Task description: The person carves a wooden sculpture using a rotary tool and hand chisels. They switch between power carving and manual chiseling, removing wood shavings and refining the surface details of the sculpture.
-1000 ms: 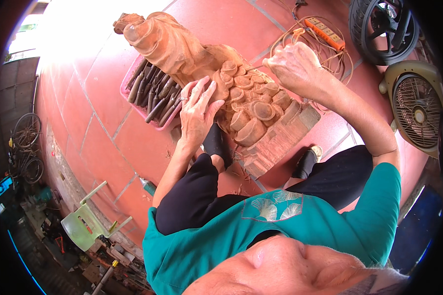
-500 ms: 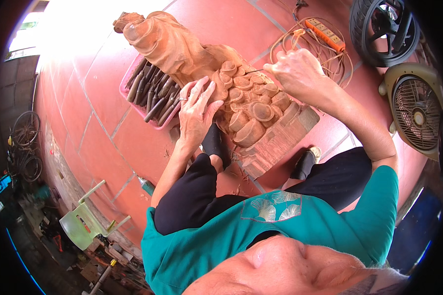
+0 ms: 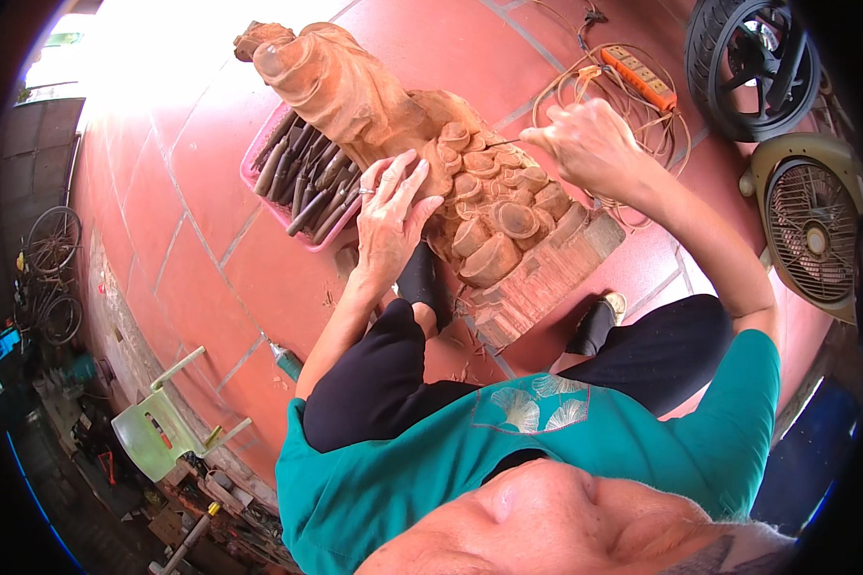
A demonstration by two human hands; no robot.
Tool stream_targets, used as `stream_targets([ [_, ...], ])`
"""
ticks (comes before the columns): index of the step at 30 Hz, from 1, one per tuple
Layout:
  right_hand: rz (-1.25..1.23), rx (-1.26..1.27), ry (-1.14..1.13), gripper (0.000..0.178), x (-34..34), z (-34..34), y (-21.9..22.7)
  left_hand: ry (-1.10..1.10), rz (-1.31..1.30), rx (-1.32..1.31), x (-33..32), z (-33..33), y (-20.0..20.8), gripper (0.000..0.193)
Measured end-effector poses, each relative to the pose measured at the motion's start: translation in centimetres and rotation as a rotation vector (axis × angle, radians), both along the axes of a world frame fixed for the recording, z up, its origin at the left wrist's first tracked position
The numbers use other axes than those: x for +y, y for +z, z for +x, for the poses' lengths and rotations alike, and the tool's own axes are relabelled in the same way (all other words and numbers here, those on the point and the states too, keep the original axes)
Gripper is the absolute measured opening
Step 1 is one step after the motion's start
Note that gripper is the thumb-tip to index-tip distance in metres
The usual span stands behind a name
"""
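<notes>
A large reddish-brown wood carving (image 3: 355, 101) lies slantwise before me, with smooth draped folds at its far left and rounded, bowl-like lumps nearer its flat base (image 3: 547, 273). My left hand (image 3: 388, 216), a ring on one finger, rests on its near left side with fingers stretched out and apart. On the other side, my right hand (image 3: 585, 149) is closed in a fist round a carving chisel (image 3: 508, 142). Only its thin dark shaft shows, pointing left to the lumps; the handle is hidden in my fist. Whether the tip touches the wood is hard to tell.
A pink basket (image 3: 249, 172) full of dark-handled tools stands just left of the carving. At right are an orange power strip (image 3: 640, 79) with tangled cords, a black wheel (image 3: 753, 67) and a fan (image 3: 810, 225). A pale green chair (image 3: 153, 436) stands lower left.
The whole view has shifted slightly. My left hand keeps its place on the carving, and my right fist with the chisel stays at nearly the same spot.
</notes>
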State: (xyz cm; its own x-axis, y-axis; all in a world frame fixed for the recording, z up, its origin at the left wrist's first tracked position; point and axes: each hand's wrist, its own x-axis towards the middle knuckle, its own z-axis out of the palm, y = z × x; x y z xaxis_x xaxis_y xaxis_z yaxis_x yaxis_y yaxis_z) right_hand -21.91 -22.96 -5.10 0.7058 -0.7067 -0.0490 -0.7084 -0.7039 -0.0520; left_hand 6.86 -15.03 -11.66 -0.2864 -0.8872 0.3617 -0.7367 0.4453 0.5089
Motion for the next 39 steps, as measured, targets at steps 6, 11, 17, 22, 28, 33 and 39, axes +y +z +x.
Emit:
stream_targets([
  [6, -0.111, 0.046, 0.05, 0.025, 1.3, -0.2, -0.5, -0.004, 0.011, -0.019, 0.0, 0.3, 0.0, 0.044],
  [11, -0.038, 0.034, 0.014, 0.022, 0.7, -0.6, -0.2, -0.012, 0.019, -0.026, 0.0, 0.2, 0.1, 0.044],
  [17, -0.072, 0.064, -0.001, 0.021, 2.0, 0.5, 1.6, -0.007, 0.026, -0.029, 0.0, 0.2, 0.0, 0.045],
  [22, -0.044, 0.036, -0.005, 0.022, 2.3, 0.1, 3.5, 0.012, 0.015, -0.046, 0.0, 0.3, -0.1, 0.044],
  [28, -0.004, 0.046, -0.023, 0.022, 2.3, -0.1, 2.8, 0.001, -0.016, -0.046, -0.1, 0.2, -0.1, 0.044],
  [33, -0.059, 0.094, 0.068, 0.005, 2.0, 2.1, 4.0, 0.006, 0.007, -0.045, 0.0, 0.2, -0.2, 0.043],
  [39, -0.08, 0.16, 0.121, 0.007, 2.2, 4.2, 4.7, 0.006, 0.002, -0.024, 0.0, 0.2, -0.3, 0.044],
])
